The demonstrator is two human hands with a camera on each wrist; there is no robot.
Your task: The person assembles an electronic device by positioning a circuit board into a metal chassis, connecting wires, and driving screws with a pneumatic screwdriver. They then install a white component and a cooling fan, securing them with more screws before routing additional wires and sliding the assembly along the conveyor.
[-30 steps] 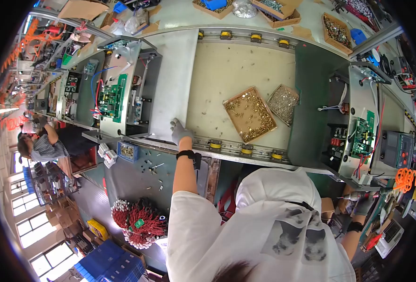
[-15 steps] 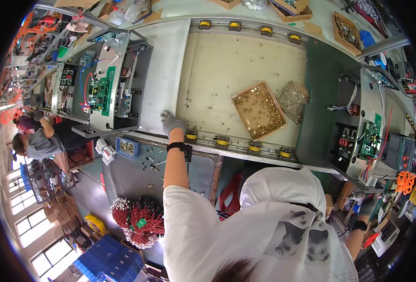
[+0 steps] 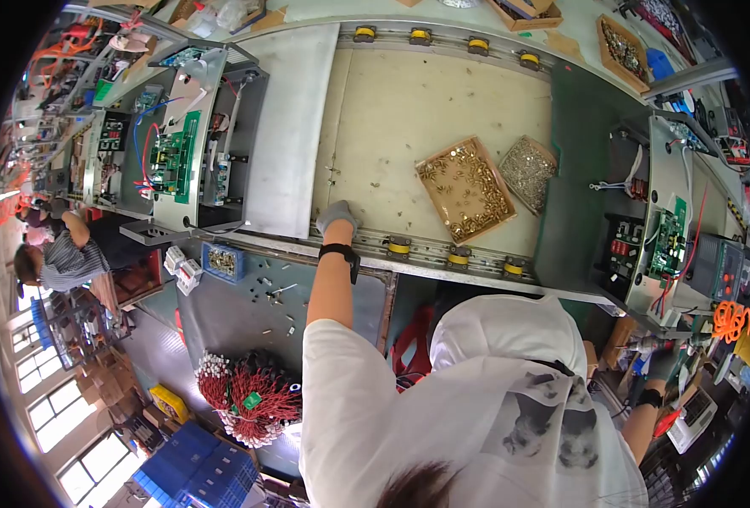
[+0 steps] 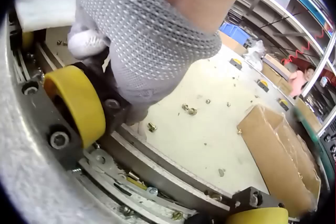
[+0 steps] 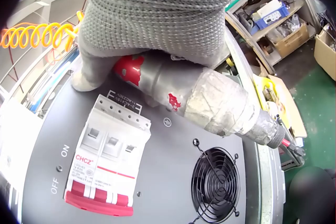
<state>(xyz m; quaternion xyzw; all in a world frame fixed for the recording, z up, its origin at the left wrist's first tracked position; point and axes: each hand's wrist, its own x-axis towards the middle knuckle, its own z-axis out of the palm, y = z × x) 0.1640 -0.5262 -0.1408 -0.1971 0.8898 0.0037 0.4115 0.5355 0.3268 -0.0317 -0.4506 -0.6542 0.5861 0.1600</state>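
Observation:
My left hand (image 3: 338,218), in a grey knit glove, reaches over the near rail onto the cream bed. In the left wrist view this hand (image 4: 142,40) is right behind a yellow roller (image 4: 79,106), its fingertips mostly hidden, so I cannot tell whether they pinch anything. Loose screws (image 4: 189,109) lie on the bed close by. My gloved right hand (image 5: 157,27) grips a power screwdriver (image 5: 210,100) wrapped in worn tape. That tool lies slanted over a dark panel (image 5: 163,182) bearing a white breaker (image 5: 110,153) with red levers and a round fan guard (image 5: 215,184).
A cardboard tray (image 3: 468,190) of brass-coloured screws and a bag of small hardware (image 3: 527,173) lie on the bed. Open chassis with green circuit boards stand left (image 3: 176,157) and right (image 3: 667,237). A grey pallet board (image 3: 282,127) borders the bed. Red wire bundles (image 3: 252,398) sit below.
The pallet board and left chassis have slid left, with my left hand on the board. The left hand has then come off it, rightward onto the bed. My right hand stays near the right chassis.

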